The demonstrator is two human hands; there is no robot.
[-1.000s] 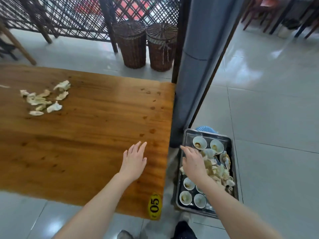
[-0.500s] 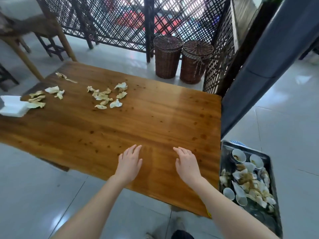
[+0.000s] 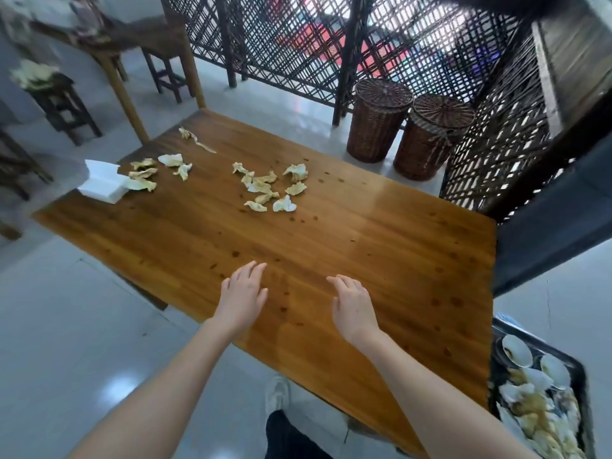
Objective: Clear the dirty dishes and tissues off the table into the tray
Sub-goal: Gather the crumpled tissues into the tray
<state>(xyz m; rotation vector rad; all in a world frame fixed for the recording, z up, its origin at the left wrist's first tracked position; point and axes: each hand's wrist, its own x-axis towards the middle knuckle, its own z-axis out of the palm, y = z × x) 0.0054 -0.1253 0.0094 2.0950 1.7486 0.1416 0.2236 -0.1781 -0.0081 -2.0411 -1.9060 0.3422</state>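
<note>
Several crumpled, stained tissues point(image 3: 269, 187) lie in a cluster on the far middle of the wooden table point(image 3: 364, 246). A second bunch of tissues point(image 3: 145, 175) lies further left beside a white tissue pack point(image 3: 101, 182), and one twisted tissue point(image 3: 192, 137) sits near the far edge. My left hand point(image 3: 243, 294) and my right hand point(image 3: 352, 308) hover over the near part of the table, fingers relaxed and holding nothing. The metal tray point(image 3: 578, 385) sits low at the right, beyond the table's end, filled with small white bowls and used tissues.
Two lidded wicker baskets point(image 3: 377, 122) stand on the floor behind the table against a dark lattice screen point(image 3: 298, 44). Wooden stools point(image 3: 61, 104) and another table stand at the back left. A dark pillar point(image 3: 546, 240) rises at the table's right end.
My right hand has left the tray and come over the table beside the left hand. My view has swung left, bringing the tissues and the white pack into sight.
</note>
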